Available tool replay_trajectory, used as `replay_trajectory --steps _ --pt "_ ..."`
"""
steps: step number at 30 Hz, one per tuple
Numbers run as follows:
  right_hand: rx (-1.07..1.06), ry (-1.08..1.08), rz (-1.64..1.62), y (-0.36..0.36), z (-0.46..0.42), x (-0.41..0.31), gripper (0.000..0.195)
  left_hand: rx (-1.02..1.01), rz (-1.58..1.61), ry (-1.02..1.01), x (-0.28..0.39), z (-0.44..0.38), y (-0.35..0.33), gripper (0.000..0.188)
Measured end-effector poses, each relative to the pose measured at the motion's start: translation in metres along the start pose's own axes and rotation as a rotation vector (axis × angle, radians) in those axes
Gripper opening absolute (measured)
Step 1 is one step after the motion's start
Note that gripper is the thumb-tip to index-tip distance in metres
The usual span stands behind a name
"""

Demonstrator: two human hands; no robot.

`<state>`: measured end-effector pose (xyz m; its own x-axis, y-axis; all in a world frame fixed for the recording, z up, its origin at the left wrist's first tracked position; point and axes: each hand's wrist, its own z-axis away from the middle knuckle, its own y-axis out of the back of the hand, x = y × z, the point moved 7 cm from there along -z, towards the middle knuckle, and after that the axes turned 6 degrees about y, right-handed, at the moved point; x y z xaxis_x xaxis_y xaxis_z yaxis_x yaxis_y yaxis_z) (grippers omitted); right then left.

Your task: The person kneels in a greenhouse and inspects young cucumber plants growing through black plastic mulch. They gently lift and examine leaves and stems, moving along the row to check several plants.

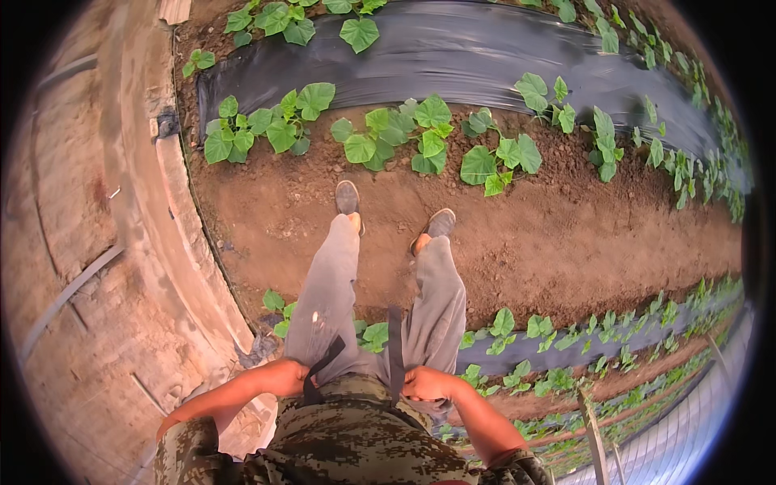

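Both hands are at the waist, over grey trousers [321, 291] and below a camouflage shirt [357, 430]. My left hand [424, 384] is curled beside a dark strap [395, 351] that hangs at the front; whether the fingers grip it or the clothing cannot be told. My right hand [286, 377] is bent in next to another dark strap [326, 361], its fingers partly hidden. Beyond my feet in dark shoes [347, 197], leafy young plants [397, 133] grow along a bed covered with black plastic film [418, 57].
Bare soil [545, 242] runs between the planted rows. A low concrete edge [188, 224] borders the soil on the left, with a curved pipe [73, 297] beyond it. More plant rows [545, 342] and a wooden post [593, 433] lie at the lower right.
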<state>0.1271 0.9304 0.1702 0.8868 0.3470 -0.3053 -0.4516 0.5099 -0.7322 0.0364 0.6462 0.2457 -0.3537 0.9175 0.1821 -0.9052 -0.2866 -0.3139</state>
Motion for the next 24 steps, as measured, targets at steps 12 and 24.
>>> replay_trajectory --steps 12,24 --pt "1.177 0.488 0.341 0.393 -0.202 -0.158 0.029 1.098 0.313 -0.240 -0.057 -0.215 0.400 0.023" --pt "1.299 0.781 0.664 0.531 -0.425 -0.212 0.021 1.066 0.192 -0.410 -0.028 -0.508 0.514 0.053"
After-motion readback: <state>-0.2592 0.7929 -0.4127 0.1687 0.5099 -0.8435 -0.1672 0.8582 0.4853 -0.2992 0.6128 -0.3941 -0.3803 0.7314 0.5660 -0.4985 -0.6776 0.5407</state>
